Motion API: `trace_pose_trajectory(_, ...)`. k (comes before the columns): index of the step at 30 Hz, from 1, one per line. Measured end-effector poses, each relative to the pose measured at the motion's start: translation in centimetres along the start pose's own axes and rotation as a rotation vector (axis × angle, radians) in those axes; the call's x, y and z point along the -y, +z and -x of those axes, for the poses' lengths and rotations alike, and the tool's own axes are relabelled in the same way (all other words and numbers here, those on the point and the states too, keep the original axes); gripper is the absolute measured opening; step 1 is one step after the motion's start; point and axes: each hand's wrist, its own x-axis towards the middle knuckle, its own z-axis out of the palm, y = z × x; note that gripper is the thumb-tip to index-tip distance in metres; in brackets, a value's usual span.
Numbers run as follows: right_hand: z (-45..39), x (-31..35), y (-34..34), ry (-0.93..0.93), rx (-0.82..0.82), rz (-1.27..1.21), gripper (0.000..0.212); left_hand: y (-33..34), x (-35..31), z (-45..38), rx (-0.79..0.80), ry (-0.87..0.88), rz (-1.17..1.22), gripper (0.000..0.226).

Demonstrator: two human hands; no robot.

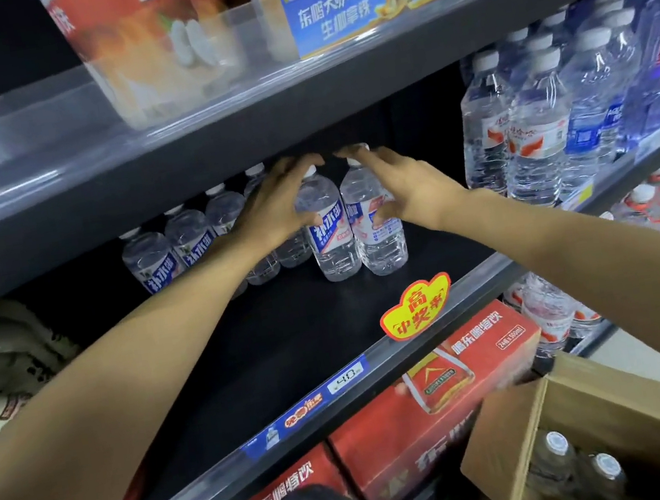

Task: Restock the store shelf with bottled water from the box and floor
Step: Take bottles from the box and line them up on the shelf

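Your left hand (270, 207) and right hand (405, 191), fingers spread and gripping nothing, flank two upright water bottles (352, 225), seemingly nudging them into the shelf (311, 338) row.

A single head-worn wide-angle view looks forward and slightly down, close to a dark shelf (289, 333) that slants across the frame. An open cardboard box (602, 423) sits near right.

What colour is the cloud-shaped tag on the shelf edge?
Yellow with a red border and red characters; head view.
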Motion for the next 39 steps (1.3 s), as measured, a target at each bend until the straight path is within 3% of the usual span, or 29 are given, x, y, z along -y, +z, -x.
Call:
trace_pose_trajectory(14,-6.5,-2.4,3.0,0.168,-0.046,-0.12,0.094,1.0,1.3,-4.9,0.0,-0.094,-0.094,0.084)
trace_pose_trajectory(26,-9.1,-3.0,4.3,0.146,-0.064,-0.194,0.085,1.0,1.5,-5.2,-0.01,-0.133,-0.132,0.08)
trace_pose_trajectory(29,-9.4,-2.8,4.2,0.123,-0.139,-0.262,0.077,0.8,1.3,-5.3,0.003,-0.14,-0.148,0.08)
trace_pose_trajectory(33,-10.0,-3.0,4.4,0.14,-0.286,-0.132,0.07,0.8,1.6,-5.5,0.026,-0.167,-0.166,0.079)
trace_pose_trajectory(36,-10.5,-3.3,4.2,0.119,-0.242,-0.139,0.068,0.9,1.5,-5.6,0.031,-0.18,-0.186,0.08)
trace_pose_trajectory(39,-10.4,-3.8,3.2,0.121,-0.123,-0.321,0.068,0.9,1.3,-5.8,0.022,-0.145,-0.167,0.079)
